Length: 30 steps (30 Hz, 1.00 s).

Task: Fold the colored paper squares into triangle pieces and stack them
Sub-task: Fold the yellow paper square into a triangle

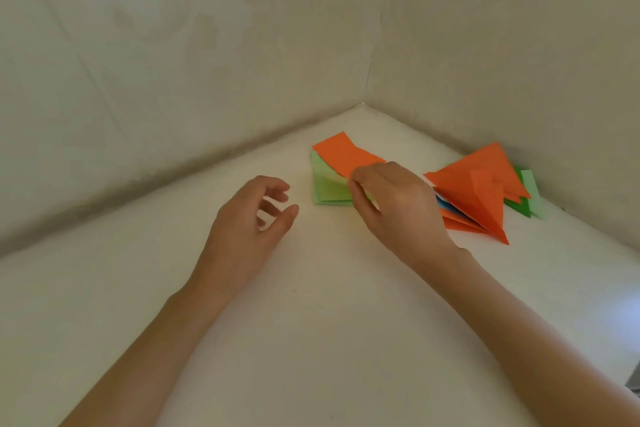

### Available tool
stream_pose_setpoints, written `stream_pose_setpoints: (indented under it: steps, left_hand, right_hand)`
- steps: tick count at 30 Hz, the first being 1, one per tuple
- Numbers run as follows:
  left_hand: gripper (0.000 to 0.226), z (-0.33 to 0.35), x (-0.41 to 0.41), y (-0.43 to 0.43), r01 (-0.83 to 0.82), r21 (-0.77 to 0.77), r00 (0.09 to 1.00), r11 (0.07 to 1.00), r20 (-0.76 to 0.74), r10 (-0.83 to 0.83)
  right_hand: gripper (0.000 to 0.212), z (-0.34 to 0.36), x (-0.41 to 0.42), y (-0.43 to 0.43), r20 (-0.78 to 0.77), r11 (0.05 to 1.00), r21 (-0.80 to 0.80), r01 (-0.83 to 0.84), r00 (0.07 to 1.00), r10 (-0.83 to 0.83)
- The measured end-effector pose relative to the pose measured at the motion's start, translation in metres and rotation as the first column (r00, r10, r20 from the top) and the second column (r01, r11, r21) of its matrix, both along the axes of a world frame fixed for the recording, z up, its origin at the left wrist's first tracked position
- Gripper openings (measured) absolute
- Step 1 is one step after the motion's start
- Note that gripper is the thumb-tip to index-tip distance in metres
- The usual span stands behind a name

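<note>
Pinching the orange paper sheet [343,154] with the right hand [394,204].
Flat and smooth, its long axis runs far-left to near-right atop the pale green stack [329,189] on the bench [311,305]; left hand [246,218] released.

White tabletop [311,322] set into a corner of beige walls [173,45].

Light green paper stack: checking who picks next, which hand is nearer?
Right. The right hand covers the light green paper stack's right edge; the left hand hangs apart, to its left.
</note>
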<state>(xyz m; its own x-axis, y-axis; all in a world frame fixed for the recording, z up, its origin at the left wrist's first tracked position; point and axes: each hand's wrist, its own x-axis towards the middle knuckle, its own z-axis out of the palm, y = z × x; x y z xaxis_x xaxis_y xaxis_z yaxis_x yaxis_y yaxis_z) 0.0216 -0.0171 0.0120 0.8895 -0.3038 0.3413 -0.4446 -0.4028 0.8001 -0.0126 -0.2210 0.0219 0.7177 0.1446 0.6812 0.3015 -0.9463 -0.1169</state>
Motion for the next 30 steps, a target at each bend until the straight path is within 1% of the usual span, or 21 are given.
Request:
stream_pose_setpoints:
  steps: [2,3,4,6,8,10,12,13,15,17,18,20,22,25,28,30]
  left_hand:
    - [0.037,0.001,0.002,0.002,-0.036,-0.012,0.995,0.999,0.090,0.037]
    - [0.044,0.002,0.002,0.004,-0.044,-0.008,0.989,0.999,0.143,0.044]
    - [0.052,0.002,0.002,0.006,-0.043,0.023,0.977,0.999,0.208,0.038]
    - [0.065,0.001,0.000,0.010,-0.029,0.156,0.937,0.987,0.349,-0.028]
    - [0.070,-0.003,-0.003,0.012,0.015,0.288,0.907,0.958,0.400,-0.135]
    - [0.058,-0.010,-0.004,0.015,0.087,0.379,0.896,0.921,0.374,-0.238]
    - [0.040,-0.015,-0.005,0.018,0.144,0.421,0.907,0.895,0.305,-0.289]
    - [0.037,-0.016,-0.005,0.019,0.161,0.441,0.912,0.883,0.275,-0.303]
    - [0.037,-0.018,-0.007,0.021,0.168,0.493,0.901,0.854,0.276,-0.336]
    - [0.036,-0.021,-0.012,0.023,0.166,0.531,0.857,0.831,0.340,-0.389]
    - [0.040,-0.022,-0.015,0.024,0.163,0.542,0.828,0.825,0.380,-0.413]
    - [0.054,-0.023,-0.020,0.024,0.152,0.550,0.780,0.821,0.444,-0.441]
    - [0.061,-0.024,-0.025,0.022,0.141,0.545,0.758,0.826,0.478,-0.445]
    - [0.057,-0.023,-0.026,0.022,0.141,0.524,0.787,0.840,0.455,-0.416]
    - [0.038,-0.022,-0.021,0.026,0.132,0.510,0.831,0.850,0.411,-0.375]
    - [0.032,-0.022,-0.020,0.028,0.113,0.529,0.850,0.841,0.387,-0.358]
  right_hand:
    - [0.023,0.012,-0.005,0.002,0.081,0.999,0.049,0.011,0.997,-0.014]
    - [0.023,0.014,-0.006,0.001,0.099,0.999,0.038,-0.006,0.995,0.002]
    - [0.023,0.015,-0.009,0.001,0.099,0.999,-0.008,-0.051,0.994,0.052]
    - [0.022,0.008,-0.012,0.001,0.028,0.973,-0.123,-0.193,0.980,0.197]
    - [0.021,-0.004,-0.017,0.000,-0.082,0.931,-0.169,-0.324,0.946,0.314]
    - [0.024,-0.011,-0.024,-0.001,-0.208,0.905,-0.116,-0.409,0.901,0.381]
    - [0.027,-0.014,-0.029,-0.003,-0.281,0.893,-0.044,-0.448,0.863,0.419]
    - [0.028,-0.015,-0.031,-0.003,-0.302,0.889,-0.010,-0.458,0.849,0.434]
    - [0.028,-0.017,-0.033,-0.005,-0.326,0.886,0.043,-0.461,0.832,0.449]
    - [0.027,-0.018,-0.036,-0.010,-0.351,0.888,0.068,-0.455,0.822,0.448]
    - [0.027,-0.020,-0.037,-0.013,-0.362,0.889,0.075,-0.451,0.819,0.446]
    - [0.026,-0.022,-0.040,-0.017,-0.360,0.893,0.063,-0.446,0.824,0.437]
    - [0.024,-0.024,-0.041,-0.019,-0.335,0.895,0.031,-0.444,0.839,0.428]
    - [0.025,-0.025,-0.042,-0.018,-0.326,0.893,0.034,-0.449,0.840,0.435]
    - [0.027,-0.024,-0.040,-0.018,-0.331,0.891,0.044,-0.452,0.835,0.440]
    - [0.028,-0.023,-0.039,-0.016,-0.320,0.896,0.037,-0.442,0.844,0.429]
